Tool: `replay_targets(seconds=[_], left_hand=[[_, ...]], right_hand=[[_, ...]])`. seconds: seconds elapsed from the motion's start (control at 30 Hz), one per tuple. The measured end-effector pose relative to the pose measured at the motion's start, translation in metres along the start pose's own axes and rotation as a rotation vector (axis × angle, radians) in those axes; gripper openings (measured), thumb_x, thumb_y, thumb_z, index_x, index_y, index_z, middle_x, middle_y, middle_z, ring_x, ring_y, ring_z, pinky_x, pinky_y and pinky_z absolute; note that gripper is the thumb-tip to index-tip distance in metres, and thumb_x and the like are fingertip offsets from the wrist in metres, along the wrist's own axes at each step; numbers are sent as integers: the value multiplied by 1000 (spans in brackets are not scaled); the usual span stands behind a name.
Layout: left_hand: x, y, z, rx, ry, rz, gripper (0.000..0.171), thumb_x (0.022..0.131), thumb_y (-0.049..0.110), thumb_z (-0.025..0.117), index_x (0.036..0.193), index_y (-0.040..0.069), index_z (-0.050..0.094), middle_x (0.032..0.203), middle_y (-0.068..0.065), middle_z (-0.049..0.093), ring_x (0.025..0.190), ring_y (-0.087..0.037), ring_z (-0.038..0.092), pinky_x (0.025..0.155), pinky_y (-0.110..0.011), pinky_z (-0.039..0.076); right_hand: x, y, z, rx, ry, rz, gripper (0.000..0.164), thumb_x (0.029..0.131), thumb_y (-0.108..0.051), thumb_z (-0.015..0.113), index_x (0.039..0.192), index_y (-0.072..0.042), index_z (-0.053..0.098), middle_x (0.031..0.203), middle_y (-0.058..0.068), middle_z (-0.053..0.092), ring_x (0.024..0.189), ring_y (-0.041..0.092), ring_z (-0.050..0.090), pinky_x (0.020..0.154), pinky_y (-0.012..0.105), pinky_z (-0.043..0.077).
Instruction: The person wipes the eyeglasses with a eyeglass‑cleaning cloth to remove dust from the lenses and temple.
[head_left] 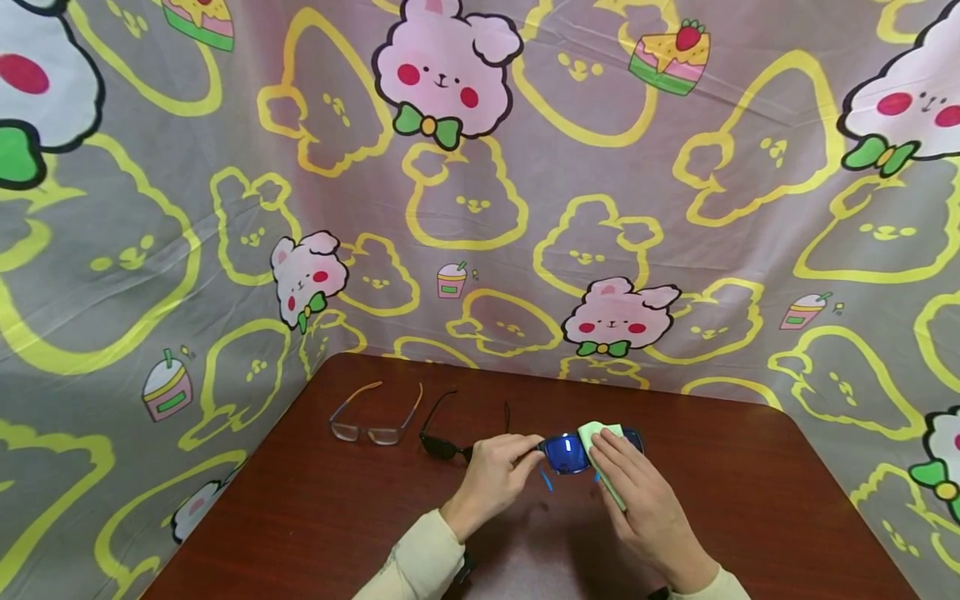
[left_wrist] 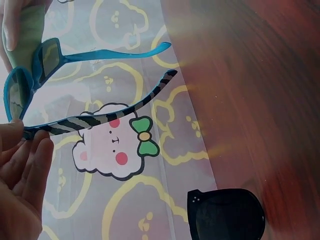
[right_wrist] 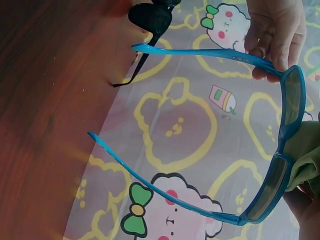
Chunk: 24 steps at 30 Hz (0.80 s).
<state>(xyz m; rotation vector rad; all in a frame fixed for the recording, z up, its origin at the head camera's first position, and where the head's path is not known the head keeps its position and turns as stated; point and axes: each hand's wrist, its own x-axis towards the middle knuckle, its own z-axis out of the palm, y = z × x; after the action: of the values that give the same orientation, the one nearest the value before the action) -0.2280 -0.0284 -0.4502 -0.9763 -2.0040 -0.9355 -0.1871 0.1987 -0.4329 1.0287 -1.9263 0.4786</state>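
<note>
Blue-lensed sunglasses are held up over the table, their temples spread. In the left wrist view one temple shows black and grey stripes; in the right wrist view the frame looks bright blue. My left hand pinches them at the hinge on the left side between thumb and fingers. A light green cloth is in my right hand, whose fingers press it against the front of the right-hand lens. That lens is partly hidden by the cloth and fingers.
Black sunglasses lie on the table just beyond my left hand. Farther left are eyeglasses with clear lenses and orange-tipped temples. Around the brown table hangs a grey curtain printed with cartoon rabbits.
</note>
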Motion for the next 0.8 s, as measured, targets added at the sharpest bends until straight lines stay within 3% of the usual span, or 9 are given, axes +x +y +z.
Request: replay_targets(seconds=[0.53, 0.8], left_hand=[[0, 6, -2, 19, -46, -65, 13, 89, 17, 67, 99, 12, 72, 84, 7, 68, 65, 2, 54, 58, -13, 43], [1, 6, -1, 16, -26, -36, 12, 87, 15, 68, 99, 11, 72, 83, 6, 68, 64, 1, 54, 57, -13, 43]], right_hand=[[0, -5, 3, 6, -15, -25, 42, 101, -23, 40, 117, 9, 61, 122, 22, 58, 116, 37, 52, 108, 35, 28], [1, -7, 3, -1, -18, -30, 41, 101, -23, 40, 116, 9, 61, 121, 22, 59, 115, 38, 53, 107, 35, 28]])
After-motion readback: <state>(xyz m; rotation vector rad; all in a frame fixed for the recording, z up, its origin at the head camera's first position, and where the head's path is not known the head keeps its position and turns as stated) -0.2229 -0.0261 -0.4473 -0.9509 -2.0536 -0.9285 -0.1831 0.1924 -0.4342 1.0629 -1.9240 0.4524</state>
